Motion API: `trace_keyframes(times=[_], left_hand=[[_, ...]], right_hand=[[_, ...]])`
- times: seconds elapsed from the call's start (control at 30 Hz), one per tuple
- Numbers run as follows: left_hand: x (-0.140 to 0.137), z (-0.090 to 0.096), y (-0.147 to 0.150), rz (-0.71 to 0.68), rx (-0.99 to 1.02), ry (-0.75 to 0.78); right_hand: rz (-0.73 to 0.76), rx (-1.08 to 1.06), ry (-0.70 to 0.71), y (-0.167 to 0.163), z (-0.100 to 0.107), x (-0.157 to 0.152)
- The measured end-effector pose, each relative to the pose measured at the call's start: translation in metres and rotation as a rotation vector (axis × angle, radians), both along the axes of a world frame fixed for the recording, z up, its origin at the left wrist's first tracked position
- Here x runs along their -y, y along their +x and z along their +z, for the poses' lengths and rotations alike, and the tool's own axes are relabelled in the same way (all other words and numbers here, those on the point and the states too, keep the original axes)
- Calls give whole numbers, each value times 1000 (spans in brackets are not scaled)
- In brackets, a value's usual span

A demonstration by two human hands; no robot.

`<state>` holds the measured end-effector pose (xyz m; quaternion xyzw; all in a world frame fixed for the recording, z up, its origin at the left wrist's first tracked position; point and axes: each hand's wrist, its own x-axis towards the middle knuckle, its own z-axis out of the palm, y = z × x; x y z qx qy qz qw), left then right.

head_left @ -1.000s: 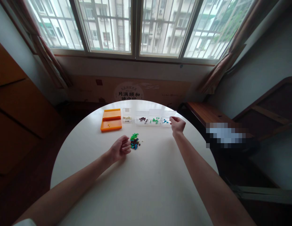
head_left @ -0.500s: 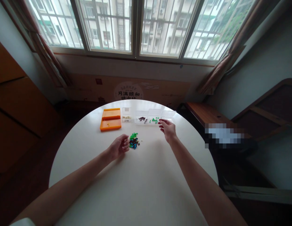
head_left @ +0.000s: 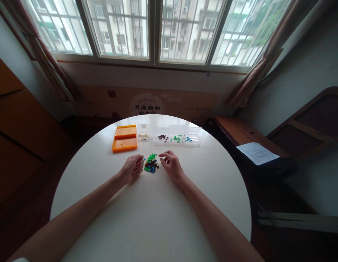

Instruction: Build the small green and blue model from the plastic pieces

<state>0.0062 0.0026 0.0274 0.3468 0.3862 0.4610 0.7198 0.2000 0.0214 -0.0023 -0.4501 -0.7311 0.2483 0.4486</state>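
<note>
Your left hand (head_left: 132, 168) apparently pinched a blue piece (head_left: 144, 159) at its fingertips, your right hand (head_left: 172, 165) held its fingers parted beside the mixed pile (head_left: 151, 165), and this picking step seemed to call for a precise pinch.

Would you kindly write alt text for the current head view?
A left hand pinching a blue piece and an open right hand flank a pile of small coloured pieces on a round white table. Beyond it lie an orange tray and clear boxes of pieces.
</note>
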Motion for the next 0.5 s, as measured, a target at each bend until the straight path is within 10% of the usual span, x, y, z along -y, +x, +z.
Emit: trace_keyframes(times=[0.5], left_hand=[[3,-1,0,5,-28,22]], right_hand=[[-79,205,-13,1,-1,11]])
